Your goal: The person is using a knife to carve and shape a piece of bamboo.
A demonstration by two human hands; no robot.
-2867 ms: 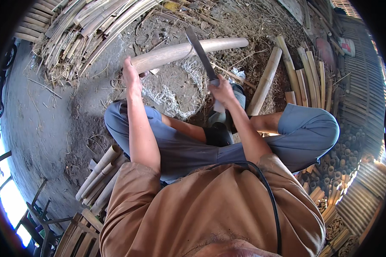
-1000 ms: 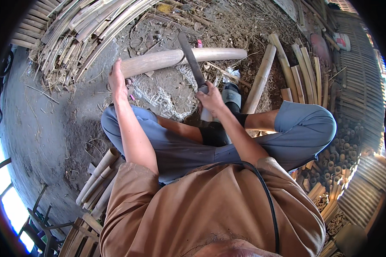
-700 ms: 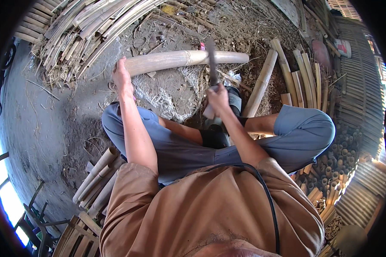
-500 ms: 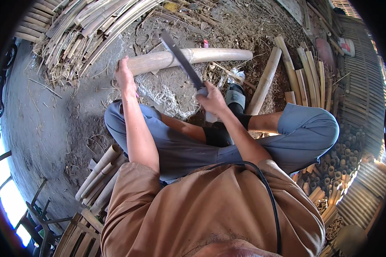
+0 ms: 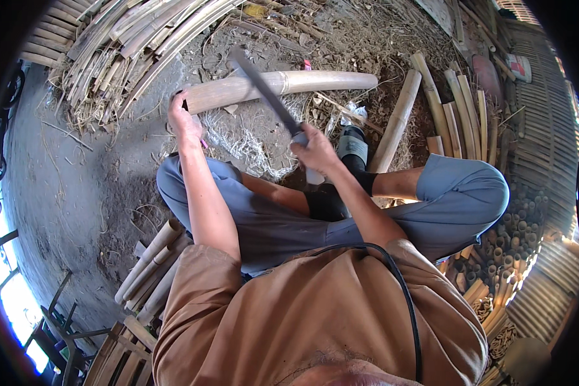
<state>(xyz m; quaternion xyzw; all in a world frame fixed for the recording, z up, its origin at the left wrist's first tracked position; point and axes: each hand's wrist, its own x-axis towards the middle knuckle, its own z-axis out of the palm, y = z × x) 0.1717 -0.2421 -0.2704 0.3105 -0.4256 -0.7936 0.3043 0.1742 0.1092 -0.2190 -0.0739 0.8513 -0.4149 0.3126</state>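
A thick pale bamboo pole lies crosswise in front of me, its near-left end showing a dark hollow opening. My left hand is closed around that end, with part of the fingers hidden behind it. In my right hand is a machete, gripped by its pale handle. The long dark blade slants up and left across the pole in this view. Whether its edge touches the bamboo I cannot tell.
Split bamboo strips are heaped at the upper left. Bamboo lengths stand or lean at the right, and more poles lie beside my left hip. Pale shavings cover the ground between my crossed legs and the pole.
My left hand has shifted slightly left and down, and the pole's hollow end now shows. The machete has moved a little to the left, still in my right hand.
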